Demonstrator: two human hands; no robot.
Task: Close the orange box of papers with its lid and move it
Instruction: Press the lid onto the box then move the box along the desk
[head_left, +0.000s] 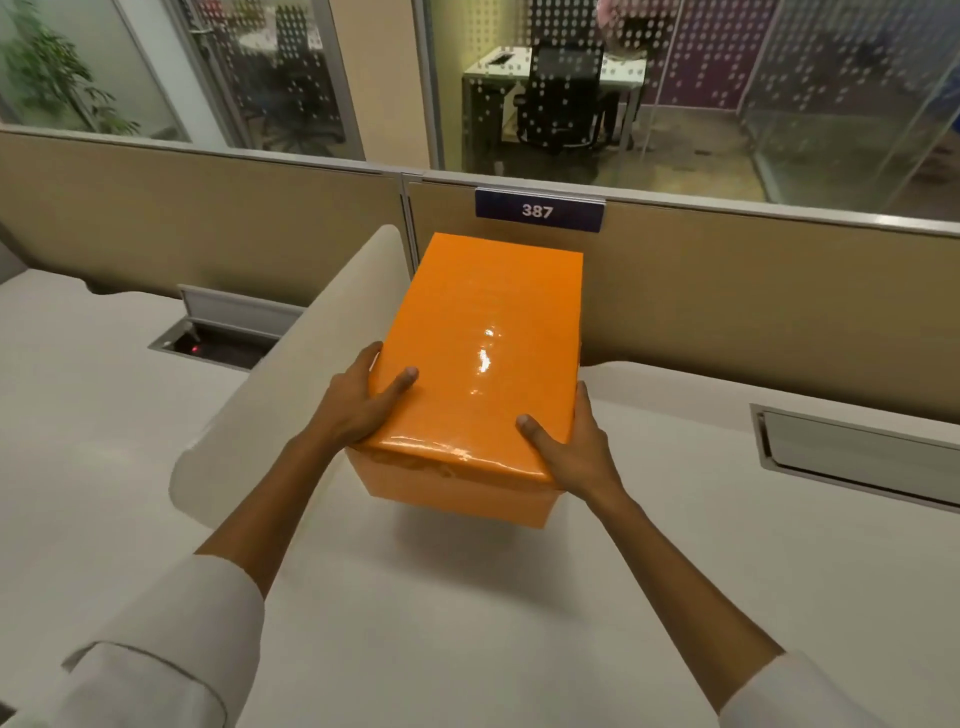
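Box: orange box (457, 488), lid (483, 343) seated, at 12 o'clock
Hands: left hand (353, 405), right hand (571, 447) clasp lid's near corners; likely to lift

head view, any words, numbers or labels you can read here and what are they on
"387": white digits on a dark blue plate clipped to the top edge of the tan partition behind the desk.
The orange box held between the left hand and right hand shows no print on its lid or near side.
No other readable text; the glass behind carries only a dot pattern.
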